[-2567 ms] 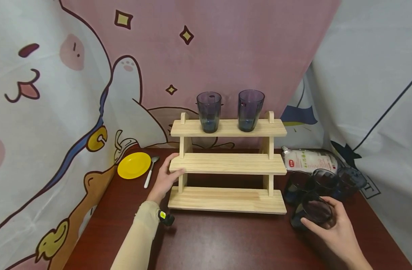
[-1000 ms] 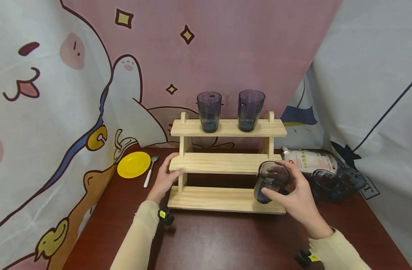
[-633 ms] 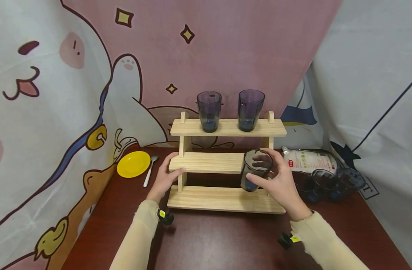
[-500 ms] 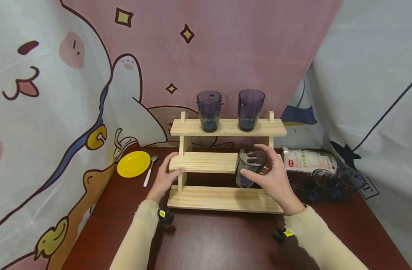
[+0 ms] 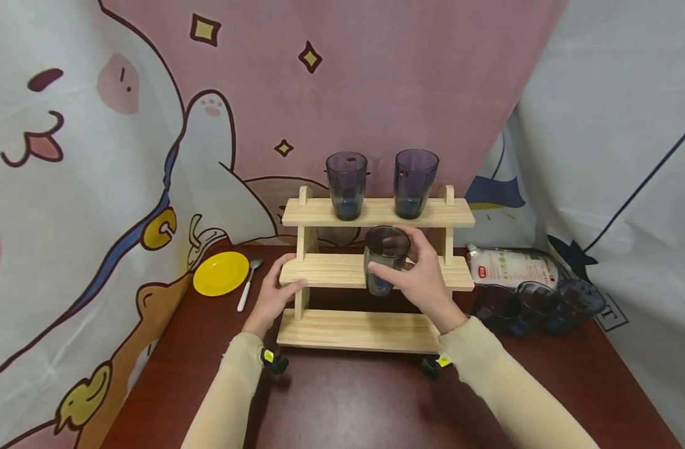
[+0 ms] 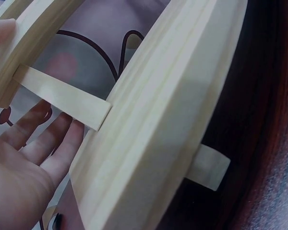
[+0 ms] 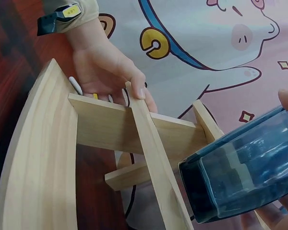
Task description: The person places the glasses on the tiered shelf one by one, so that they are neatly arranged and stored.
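A three-tier wooden shelf stand [image 5: 370, 330] stands on the table. My left hand [image 5: 272, 296] grips the left end of its middle board; in the left wrist view the thumb lies on the board and the fingers [image 6: 57, 143] reach to the side upright. My right hand [image 5: 423, 274] holds a dark tinted drinking glass [image 5: 380, 280] by its side, thumb in front and fingers behind. This glass overlaps the middle board, left of the right upright. In the right wrist view the blue-tinted glass [image 7: 240, 167] appears tilted, its base near the board's edge.
On the top board stand two purple-blue glasses [image 5: 346, 187]. Several more dark glasses [image 5: 535, 308] cluster at the stand's right, in front of a white printed pack [image 5: 516, 267]. A yellow plate [image 5: 221, 274] and a white-handled spoon [image 5: 245, 290] lie on the left.
My right hand has picked up a glass from the group at the right and carried it left and up to the middle board. The left hand has stayed on the stand.
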